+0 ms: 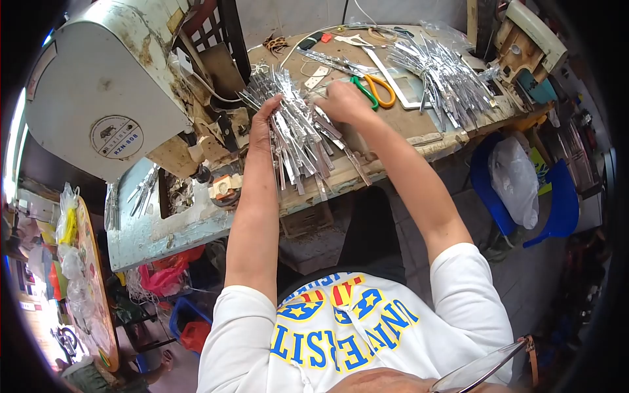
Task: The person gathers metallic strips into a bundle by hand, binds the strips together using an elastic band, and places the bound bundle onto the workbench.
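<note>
My left hand (265, 123) is wrapped round the left side of a bundle of shiny silver strips (293, 131), its thumb up near the top. The strips fan out downward over the table's front edge. At the bundle's upper right, my right hand (345, 102) is closed with the fingers curled in. What it pinches, if anything, is too small to make out. Close to that hand lie scissors (382, 92) with one green and one orange handle loop, their blades pointing to the upper left.
A second pile of silver strips (449, 78) lies at the table's right, by a white frame (393, 77). On the left a sewing machine (108, 85) rises beside my left arm. Loose strips (145, 190) lie below it. A blue chair (488, 187) holding a plastic bag stands right.
</note>
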`<state>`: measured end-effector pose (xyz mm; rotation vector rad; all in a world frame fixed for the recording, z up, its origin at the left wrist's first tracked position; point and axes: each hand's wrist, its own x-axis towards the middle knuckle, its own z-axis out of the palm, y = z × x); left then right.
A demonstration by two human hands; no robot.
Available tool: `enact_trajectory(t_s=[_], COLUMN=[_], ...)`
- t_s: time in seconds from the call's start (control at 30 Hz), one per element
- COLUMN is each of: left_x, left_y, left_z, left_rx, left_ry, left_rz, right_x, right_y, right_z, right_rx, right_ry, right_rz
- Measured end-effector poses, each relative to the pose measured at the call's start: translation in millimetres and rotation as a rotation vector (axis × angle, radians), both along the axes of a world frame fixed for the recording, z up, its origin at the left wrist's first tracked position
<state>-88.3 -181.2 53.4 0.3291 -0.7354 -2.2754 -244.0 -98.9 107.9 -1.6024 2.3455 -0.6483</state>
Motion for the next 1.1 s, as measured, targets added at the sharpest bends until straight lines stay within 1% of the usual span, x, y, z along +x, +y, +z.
enact_trajectory(t_s=[0.1, 0.13, 0.27, 0.37, 0.4, 0.47, 0.5, 0.53, 0.63, 0.67, 0.77, 0.87, 0.97, 1.07, 1.1], left_x=[-2.5, -3.8, -2.2, -2.8, -2.4, -3.1, -3.5, -3.8, -3.8, -3.6, -2.1, -2.1, -2.8, -1.2, -1.0], left_y=[-2.9, -5.0, -2.8, -0.7, -0.7, -5.9, -3.7, 5.2, 3.9, 3.1, 1.3, 2.4, -0.3, 8.4, 7.6], left_z=[-2.8, -5.3, -4.9, -2.9, -3.0, -8.7, -3.4, 4.8, 2.8, 1.8, 0.6, 0.6, -2.4, 7.5, 7.0], left_rx=[0.011, 0.013, -0.013, -0.011, -0.007, -0.032, -0.046, 0.013, 0.063, 0.038, 0.02, 0.011, 0.005, 0.0, 0.003], left_ry=[0.005, 0.002, -0.024, -0.02, -0.022, -0.045, -0.055, -0.042, 0.012, 0.0, -0.017, -0.035, -0.012, -0.016, -0.012], left_rz=[-0.054, -0.069, -0.098, -0.106, -0.106, -0.109, -0.111, -0.107, -0.096, -0.086, -0.073, -0.056, -0.016, 0.041, 0.045], right_x=[2.7, 4.2, 1.3, -3.0, -3.3, -5.0, -3.7, -0.8, 9.2, 12.0, 13.8, 5.1, -1.8, 2.4, 4.4], right_y=[14.6, 12.7, 10.9, 2.5, 0.4, -9.1, -12.4, -14.4, -26.1, -29.5, -27.2, -17.5, -8.6, -3.9, -3.1], right_z=[-1.8, -10.1, -4.4, -6.9, -4.1, -11.4, -14.1, -18.3, -29.8, -34.0, -28.7, -24.1, -20.8, -21.5, -22.9], right_rx=[0.131, 0.101, 0.118, 0.019, 0.005, -0.038, -0.062, -0.092, -0.181, -0.195, -0.112, -0.094, -0.048, -0.096, -0.118], right_ry=[0.126, 0.152, 0.059, 0.008, -0.069, -0.142, -0.177, -0.236, -0.331, -0.376, -0.355, -0.243, -0.173, -0.179, -0.13], right_rz=[0.06, 0.043, -0.027, -0.086, -0.11, -0.111, -0.113, -0.135, -0.187, -0.189, -0.153, 0.016, 0.115, 0.118, 0.125])
